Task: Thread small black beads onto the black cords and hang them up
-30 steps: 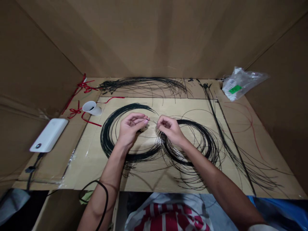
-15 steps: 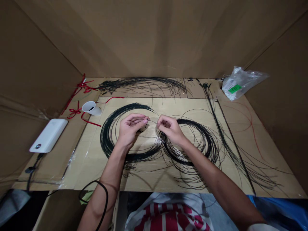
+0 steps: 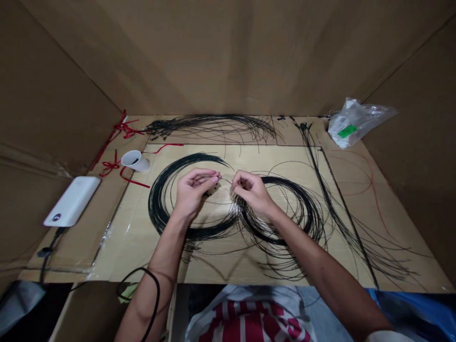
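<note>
My left hand (image 3: 197,188) is closed in a pinch on the tip of a thin dark wire (image 3: 226,180), above the middle of the board. The same wire runs across a short gap to my right hand (image 3: 251,190), whose thumb and fingers are also pinched on it. Under and around my left hand lies a large coil of black wires (image 3: 156,204). A second, looser coil of black wires (image 3: 309,209) lies beneath my right hand and forearm, with stray ends fanning out. Small dark bits (image 3: 213,191) show beside my left fingertips, too small to name.
A white cup (image 3: 136,160) with dark bits inside, red ribbons (image 3: 111,165) and a white power bank (image 3: 72,200) are on the left. Along the back lies a bundle of black wires (image 3: 213,124). More wires (image 3: 322,187) and a plastic bag (image 3: 356,124) are on the right.
Both hands stay almost in place. The wire between the fingertips now looks straighter and shows more clearly.
</note>
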`<state>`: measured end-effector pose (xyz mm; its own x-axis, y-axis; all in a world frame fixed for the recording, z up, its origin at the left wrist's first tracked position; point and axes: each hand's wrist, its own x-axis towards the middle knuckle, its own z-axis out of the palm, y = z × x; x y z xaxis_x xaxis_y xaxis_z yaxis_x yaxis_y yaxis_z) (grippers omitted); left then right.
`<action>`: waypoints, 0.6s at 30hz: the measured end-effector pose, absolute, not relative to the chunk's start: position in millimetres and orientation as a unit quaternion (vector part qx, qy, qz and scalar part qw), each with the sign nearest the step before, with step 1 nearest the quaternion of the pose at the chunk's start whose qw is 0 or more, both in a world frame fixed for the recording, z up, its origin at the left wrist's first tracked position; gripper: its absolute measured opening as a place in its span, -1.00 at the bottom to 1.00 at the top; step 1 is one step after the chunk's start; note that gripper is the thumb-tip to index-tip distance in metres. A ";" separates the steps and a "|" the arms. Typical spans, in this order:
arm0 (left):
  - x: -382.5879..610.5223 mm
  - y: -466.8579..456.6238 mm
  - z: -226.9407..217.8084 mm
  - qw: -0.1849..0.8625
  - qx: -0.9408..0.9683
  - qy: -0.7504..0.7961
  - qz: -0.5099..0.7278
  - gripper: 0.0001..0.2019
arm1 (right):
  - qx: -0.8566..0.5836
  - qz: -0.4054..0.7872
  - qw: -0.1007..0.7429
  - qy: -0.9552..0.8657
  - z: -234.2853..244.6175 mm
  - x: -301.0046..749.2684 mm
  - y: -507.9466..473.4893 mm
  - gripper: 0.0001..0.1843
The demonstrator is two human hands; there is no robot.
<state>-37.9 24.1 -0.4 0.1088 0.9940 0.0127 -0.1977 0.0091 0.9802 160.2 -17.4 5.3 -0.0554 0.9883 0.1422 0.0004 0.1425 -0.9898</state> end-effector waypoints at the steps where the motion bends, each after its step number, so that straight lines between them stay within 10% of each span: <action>1: -37.8 24.2 -0.4 0.574 0.474 0.418 0.520 -0.64 | -0.450 0.472 0.518 -0.553 5.7 159.9 -17.6 -0.89; 18: -40.3 23.9 4.4 0.584 0.493 0.404 0.503 -0.62 | -0.450 0.463 0.505 -0.573 5.4 162.7 -18.4 -0.86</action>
<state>-40.3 23.9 4.4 0.1679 0.9855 0.0244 -0.1902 0.0081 0.9817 162.7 -18.4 5.4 -0.0862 0.9830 0.1619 0.0477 0.1664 -0.9849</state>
